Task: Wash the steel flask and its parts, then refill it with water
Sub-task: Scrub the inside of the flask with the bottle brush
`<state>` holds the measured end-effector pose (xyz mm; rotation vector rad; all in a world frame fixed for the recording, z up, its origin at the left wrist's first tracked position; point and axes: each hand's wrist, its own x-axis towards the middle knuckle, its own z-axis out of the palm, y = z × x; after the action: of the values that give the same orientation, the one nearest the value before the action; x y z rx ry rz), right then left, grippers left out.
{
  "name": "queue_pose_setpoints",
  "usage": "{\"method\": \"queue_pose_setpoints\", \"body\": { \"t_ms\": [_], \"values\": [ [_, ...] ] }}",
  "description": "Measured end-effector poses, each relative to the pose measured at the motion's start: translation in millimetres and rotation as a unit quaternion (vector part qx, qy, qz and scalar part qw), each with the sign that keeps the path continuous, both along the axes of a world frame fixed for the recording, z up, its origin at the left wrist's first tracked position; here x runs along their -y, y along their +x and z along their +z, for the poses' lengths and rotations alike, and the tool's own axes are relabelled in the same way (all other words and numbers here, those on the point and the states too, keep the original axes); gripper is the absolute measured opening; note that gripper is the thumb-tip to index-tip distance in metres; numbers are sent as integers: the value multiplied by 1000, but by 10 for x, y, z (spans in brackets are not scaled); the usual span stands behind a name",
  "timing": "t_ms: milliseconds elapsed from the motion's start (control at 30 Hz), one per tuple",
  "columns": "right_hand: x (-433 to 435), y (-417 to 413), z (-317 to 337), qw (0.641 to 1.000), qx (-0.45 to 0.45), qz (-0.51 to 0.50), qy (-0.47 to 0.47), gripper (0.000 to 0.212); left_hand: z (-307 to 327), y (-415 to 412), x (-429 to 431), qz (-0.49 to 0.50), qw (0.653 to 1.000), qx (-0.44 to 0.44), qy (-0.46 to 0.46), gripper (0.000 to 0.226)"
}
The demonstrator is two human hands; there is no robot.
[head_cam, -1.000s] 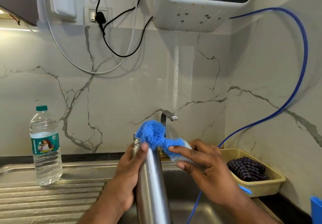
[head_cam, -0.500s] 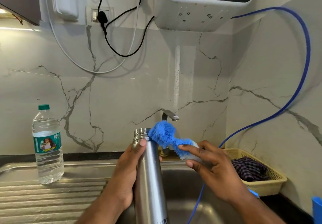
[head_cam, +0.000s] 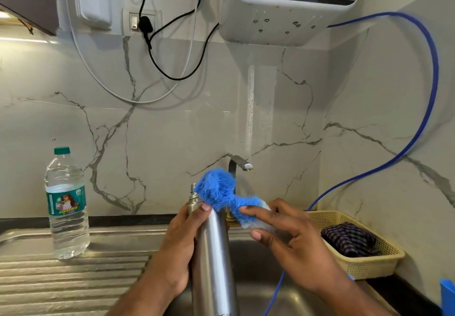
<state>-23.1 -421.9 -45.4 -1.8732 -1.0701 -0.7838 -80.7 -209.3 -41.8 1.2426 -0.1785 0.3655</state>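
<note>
The steel flask (head_cam: 213,254) stands upright over the sink basin (head_cam: 261,298), with its cap off. My left hand (head_cam: 178,246) grips its upper body, the thumb near the neck. A fluffy blue scrubber (head_cam: 218,190) covers the flask's mouth. My right hand (head_cam: 293,239) pinches the scrubber's white and blue tail end just right of the flask. The flask's cap is not in view.
A clear plastic water bottle (head_cam: 66,207) stands on the ribbed steel drainboard (head_cam: 61,283) at left. The tap (head_cam: 237,165) rises behind the flask. A yellow basket (head_cam: 369,264) with a checked cloth (head_cam: 349,239) sits right. A blue hose (head_cam: 428,109) hangs from the purifier (head_cam: 293,8) into the sink.
The scrubber's fluffy end went right, off the flask's mouth, then came back left over it. My left hand keeps hold of the flask.
</note>
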Motion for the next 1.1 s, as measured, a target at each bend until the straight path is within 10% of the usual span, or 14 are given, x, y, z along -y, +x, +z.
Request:
{"method": "queue_pose_setpoints", "body": {
  "t_ms": [567,700,967,1100],
  "values": [
    [34,31,-52,988,-125,69,56,44,4,-73,-10,-78,994,-61,-42,63],
    [20,54,-78,987,-134,66,56,46,17,-65,-3,-73,996,-43,-33,101],
    [-35,4,-76,985,-142,55,76,50,43,-66,-18,-38,996,-50,-68,58],
    [-62,0,-110,985,-147,48,79,55,35,-85,6,-68,992,-81,-67,79]
  ]
}}
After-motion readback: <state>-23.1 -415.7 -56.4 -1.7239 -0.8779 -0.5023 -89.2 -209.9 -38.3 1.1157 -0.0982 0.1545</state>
